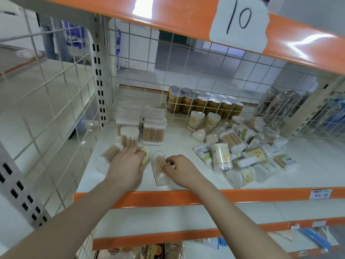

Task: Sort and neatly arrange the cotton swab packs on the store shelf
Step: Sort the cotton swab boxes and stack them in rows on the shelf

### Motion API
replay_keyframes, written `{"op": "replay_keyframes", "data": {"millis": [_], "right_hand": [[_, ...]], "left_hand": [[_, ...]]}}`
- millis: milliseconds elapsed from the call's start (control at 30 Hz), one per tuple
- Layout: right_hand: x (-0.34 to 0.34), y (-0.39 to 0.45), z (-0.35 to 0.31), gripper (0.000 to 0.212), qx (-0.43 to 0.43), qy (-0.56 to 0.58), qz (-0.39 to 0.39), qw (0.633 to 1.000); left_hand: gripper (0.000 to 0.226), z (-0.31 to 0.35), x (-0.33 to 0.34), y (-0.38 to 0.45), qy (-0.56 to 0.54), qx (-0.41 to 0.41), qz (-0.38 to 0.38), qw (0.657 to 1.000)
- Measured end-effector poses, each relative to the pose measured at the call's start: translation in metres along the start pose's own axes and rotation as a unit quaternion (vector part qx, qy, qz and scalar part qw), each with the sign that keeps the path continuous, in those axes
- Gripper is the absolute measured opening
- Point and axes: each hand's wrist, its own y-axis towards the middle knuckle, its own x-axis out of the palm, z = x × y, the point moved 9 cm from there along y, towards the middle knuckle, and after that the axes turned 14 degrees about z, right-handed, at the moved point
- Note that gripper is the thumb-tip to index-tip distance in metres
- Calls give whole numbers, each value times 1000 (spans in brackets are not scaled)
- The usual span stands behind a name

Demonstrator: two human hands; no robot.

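Fingers of the left hand (128, 161) curl over a labelled pack (146, 156); the right hand (180, 168) pinches a clear pack (159, 168). Both packs likely should be stood upright beside the sorted stacks (141, 124), edges squared.

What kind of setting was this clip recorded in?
Most likely a small retail store or a mock-up of one. Orange-edged metal shelving with wire-grid dividers, a handwritten price tag on the shelf lip, and stocked goods: cotton swab packs and shrink-wrapped drink cans.
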Motion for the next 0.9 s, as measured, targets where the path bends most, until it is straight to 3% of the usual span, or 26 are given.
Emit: {"op": "replay_keyframes", "data": {"millis": [367,467,900], "right_hand": [[12,-9,-6,23,1,72,14,997],[8,-10,0,33,8,83,8,996],[-84,12,63,26,9,54,126,990]], "left_hand": [[33,4,-14,5,-55,-47,26,997],[33,6,-13,6,-66,-50,23,996],[44,50,11,22,-87,-66,13,994]]}}
